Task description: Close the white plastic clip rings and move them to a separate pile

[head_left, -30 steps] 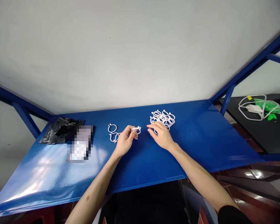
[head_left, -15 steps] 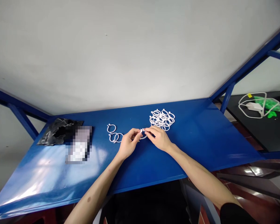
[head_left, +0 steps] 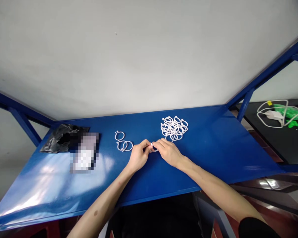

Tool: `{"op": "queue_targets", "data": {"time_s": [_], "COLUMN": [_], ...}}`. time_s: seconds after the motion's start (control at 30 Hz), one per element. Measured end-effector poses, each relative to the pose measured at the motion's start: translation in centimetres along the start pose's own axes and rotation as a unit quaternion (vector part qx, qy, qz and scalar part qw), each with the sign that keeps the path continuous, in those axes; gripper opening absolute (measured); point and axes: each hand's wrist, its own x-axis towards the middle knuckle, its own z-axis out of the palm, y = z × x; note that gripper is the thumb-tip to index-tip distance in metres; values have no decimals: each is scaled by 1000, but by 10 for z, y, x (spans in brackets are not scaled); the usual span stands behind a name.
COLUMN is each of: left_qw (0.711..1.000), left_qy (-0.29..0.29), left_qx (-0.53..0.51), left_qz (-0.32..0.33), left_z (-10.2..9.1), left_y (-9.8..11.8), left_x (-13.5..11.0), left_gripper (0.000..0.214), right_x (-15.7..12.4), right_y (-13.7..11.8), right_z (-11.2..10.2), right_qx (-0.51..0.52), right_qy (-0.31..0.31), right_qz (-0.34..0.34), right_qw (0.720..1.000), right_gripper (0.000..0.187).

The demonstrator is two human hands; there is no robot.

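My left hand [head_left: 139, 155] and my right hand [head_left: 171, 152] meet over the middle of the blue table [head_left: 213, 142]. Between their pinched fingers is a white plastic ring [head_left: 152, 144], each hand closed on one side of its ends. Fingers cover most of this ring; a white knob and a bit of the curve show. Beyond the right hand lies a heap of similar white rings [head_left: 174, 128], overlapping one another, with small knobs at their ends. To the left of my left hand lie three more white rings [head_left: 119, 136], two of them overlapping.
A crumpled black plastic bag [head_left: 56, 138] and a pixelated, blurred-out object [head_left: 85, 153] lie on the table's left. Blue metal frame bars [head_left: 245, 104] rise at both sides. On a black table [head_left: 275, 142] at right are a white cable [head_left: 285, 114] and green plastic [head_left: 291, 113].
Both hands have drawn closer together around the ring, the fingers now covering more of it. The view has shifted slightly; the heap and the three rings lie as before.
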Motion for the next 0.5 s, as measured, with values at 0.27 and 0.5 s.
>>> {"op": "queue_targets", "data": {"time_s": [0.27, 0.5], "left_qw": [982, 855], "left_qy": [65, 245], "left_qx": [163, 421], "left_qz": [64, -175], "left_z": [-23, -93], "left_y": [11, -29], "left_x": [13, 20], "left_gripper": [23, 35], "right_x": [12, 8], "right_y": [12, 61], "right_z": [-12, -28], "right_qx": [28, -59], "right_qy": [90, 215], "right_qz": [71, 221], "right_qw": [993, 949], "right_gripper": [26, 24]}}
